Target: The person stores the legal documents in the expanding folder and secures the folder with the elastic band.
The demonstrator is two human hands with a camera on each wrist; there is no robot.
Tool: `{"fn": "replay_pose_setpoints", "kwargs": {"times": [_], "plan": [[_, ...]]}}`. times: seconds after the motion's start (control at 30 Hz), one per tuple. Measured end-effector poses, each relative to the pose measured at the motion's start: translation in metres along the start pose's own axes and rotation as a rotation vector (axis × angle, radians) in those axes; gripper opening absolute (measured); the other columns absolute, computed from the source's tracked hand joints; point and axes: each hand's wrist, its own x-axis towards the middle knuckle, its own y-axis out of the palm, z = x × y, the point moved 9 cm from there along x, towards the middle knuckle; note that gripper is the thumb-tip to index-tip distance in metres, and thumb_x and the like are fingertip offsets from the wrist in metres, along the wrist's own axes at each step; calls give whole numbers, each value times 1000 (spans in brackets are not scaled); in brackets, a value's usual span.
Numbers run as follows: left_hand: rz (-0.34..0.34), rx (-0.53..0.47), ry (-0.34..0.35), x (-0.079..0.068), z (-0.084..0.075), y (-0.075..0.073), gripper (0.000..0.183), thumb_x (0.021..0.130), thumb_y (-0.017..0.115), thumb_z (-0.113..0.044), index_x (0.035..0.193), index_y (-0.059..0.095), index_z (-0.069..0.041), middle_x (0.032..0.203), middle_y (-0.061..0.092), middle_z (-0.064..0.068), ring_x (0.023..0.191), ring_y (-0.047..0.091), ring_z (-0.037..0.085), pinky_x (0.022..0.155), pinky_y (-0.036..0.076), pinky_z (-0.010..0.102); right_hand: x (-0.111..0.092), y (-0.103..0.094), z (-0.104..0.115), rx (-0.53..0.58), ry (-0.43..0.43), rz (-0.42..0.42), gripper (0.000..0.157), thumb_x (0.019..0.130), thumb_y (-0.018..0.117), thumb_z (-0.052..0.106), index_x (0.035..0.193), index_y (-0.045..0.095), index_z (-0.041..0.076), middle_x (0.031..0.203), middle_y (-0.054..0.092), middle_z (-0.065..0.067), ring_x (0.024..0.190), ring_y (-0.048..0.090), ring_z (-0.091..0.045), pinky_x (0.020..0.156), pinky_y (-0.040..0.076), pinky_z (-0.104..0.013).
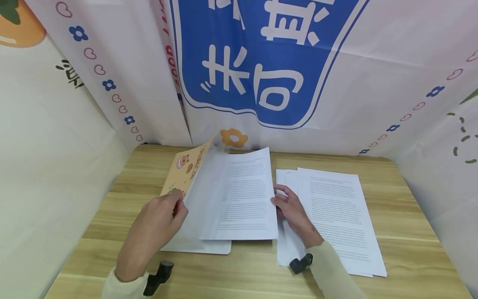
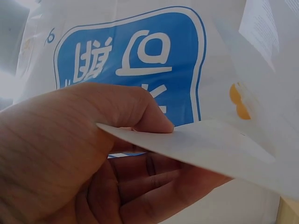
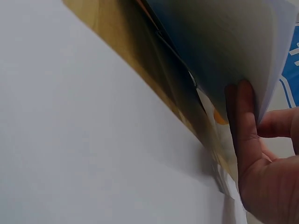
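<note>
An open folder (image 1: pixel 203 199) with a tan cartoon-printed cover (image 1: pixel 192 166) and clear sleeves lies at the middle of the table. My left hand (image 1: pixel 164 214) pinches the raised cover; in the left wrist view its thin white edge (image 2: pixel 201 144) runs between thumb and fingers. A printed sheet (image 1: pixel 248 195) lies on the folder's right side, tilted up along its right edge. My right hand (image 1: pixel 295 211) holds that edge, and in the right wrist view its fingers lie behind the lifted pages (image 3: pixel 229 42) with the thumb on the other side.
A loose stack of printed paper (image 1: pixel 336 207) lies on the wooden table (image 1: pixel 403 232) to the right, partly under my right hand and forearm. Behind the table hangs a white cloth (image 1: pixel 336 120) with a blue sign print. Similar cloth encloses both sides.
</note>
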Motion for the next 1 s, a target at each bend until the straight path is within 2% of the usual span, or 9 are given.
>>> {"fn": "replay_pose_setpoints", "kwargs": {"times": [0.27,0.47,0.77,1.0], "plan": [[8,0,-8,0,0,1,18,89,57,3,76,54,-10,59,38,-6,49,35,7,44,32,24,-3,6,-5,26,11,34,46,99,60,4,143,51,11,120,69,-16,86,69,-23,68,54,-34],[12,5,-17,0,1,0,17,89,57,3,77,54,-10,59,39,-6,49,36,7,44,32,25,-2,12,-5,28,5,59,46,98,61,4,143,49,7,119,69,-17,89,69,-23,68,55,-33],[-39,27,19,-3,0,-4,23,87,57,4,74,48,-13,58,34,-8,48,32,5,43,30,24,-1,27,2,12,-8,125,44,100,59,7,143,49,6,117,68,-17,91,69,-25,71,57,-35],[-26,43,1,-3,1,-4,19,87,57,2,75,52,-12,57,36,-8,49,34,7,44,30,25,2,32,4,7,-1,129,41,100,57,7,141,50,7,115,69,-16,88,70,-26,72,57,-35]]}}
